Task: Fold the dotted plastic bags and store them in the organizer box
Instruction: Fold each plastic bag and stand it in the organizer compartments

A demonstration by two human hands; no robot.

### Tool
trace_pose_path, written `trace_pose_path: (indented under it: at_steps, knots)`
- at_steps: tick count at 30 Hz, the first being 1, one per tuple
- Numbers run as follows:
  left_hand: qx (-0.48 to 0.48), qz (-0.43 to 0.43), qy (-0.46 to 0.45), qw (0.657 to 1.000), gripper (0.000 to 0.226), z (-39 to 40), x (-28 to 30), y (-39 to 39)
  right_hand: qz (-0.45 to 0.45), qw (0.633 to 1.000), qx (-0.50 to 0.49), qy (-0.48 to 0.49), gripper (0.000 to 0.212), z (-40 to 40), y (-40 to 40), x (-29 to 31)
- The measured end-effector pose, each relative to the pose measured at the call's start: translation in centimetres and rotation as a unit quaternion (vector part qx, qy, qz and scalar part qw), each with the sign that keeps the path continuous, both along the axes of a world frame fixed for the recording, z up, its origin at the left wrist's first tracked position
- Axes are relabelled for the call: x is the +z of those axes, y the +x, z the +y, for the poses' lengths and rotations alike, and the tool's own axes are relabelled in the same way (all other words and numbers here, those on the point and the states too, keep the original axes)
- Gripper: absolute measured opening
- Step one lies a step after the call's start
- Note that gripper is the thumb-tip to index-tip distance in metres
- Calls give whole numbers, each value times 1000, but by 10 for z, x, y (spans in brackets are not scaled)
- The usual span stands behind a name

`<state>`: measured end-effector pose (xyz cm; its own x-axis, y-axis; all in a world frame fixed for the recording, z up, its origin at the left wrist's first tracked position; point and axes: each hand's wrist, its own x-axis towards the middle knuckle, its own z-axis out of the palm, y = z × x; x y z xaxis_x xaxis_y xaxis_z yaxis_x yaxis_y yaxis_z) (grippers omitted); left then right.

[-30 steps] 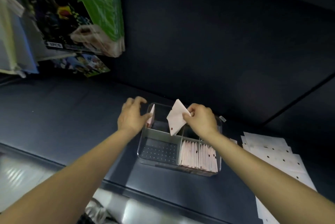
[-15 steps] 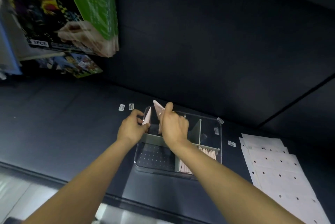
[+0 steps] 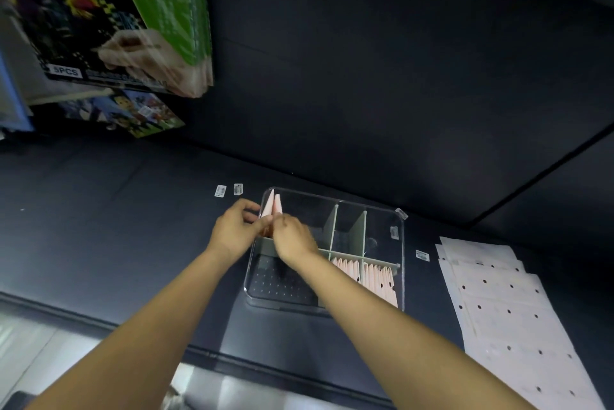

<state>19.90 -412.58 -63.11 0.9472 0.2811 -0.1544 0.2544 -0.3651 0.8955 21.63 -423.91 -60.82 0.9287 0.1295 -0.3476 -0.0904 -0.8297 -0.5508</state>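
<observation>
A dark matte table top (image 3: 99, 243) is seen w/ a dark wall behind; hanging product packs (image 3: 126, 21) are at upper left. A clear organizer box (image 3: 402, 263), split by pale dividers, is set on it. Two folded pink bags (image 3: 275, 205) are stood upright in its far-left compartment, pinched by left hand (image 3: 234, 232) & right hand (image 3: 292, 238). More folded bags (image 3: 368, 273) are packed in the near-right compartments. Flat dotted bags (image 3: 505, 316) are stacked at right.

Lower halves of the two folded bags (image 3: 274, 207) behind both hands; flat bag stack (image 3: 508, 310) cut by the right edge.
</observation>
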Motion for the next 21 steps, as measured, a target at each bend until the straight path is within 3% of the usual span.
trace_pose_path:
  at_steps: [3,11,15,21]
  knots:
    - [-2,2,-11,1000,25,0,-1,0,-1,996,-67,50,39,6,6,5]
    - [8,2,-63,998,20,2,-1,-4,31,995,10,97,45,4,6,3]
    - [7,-40,-20,999,36,-3,8,-5,43,990,27,134,41,-6,9,0]
    - [-42,-50,92,994,30,-9,14,-8,32,987,46,151,38,-13,10,-1]
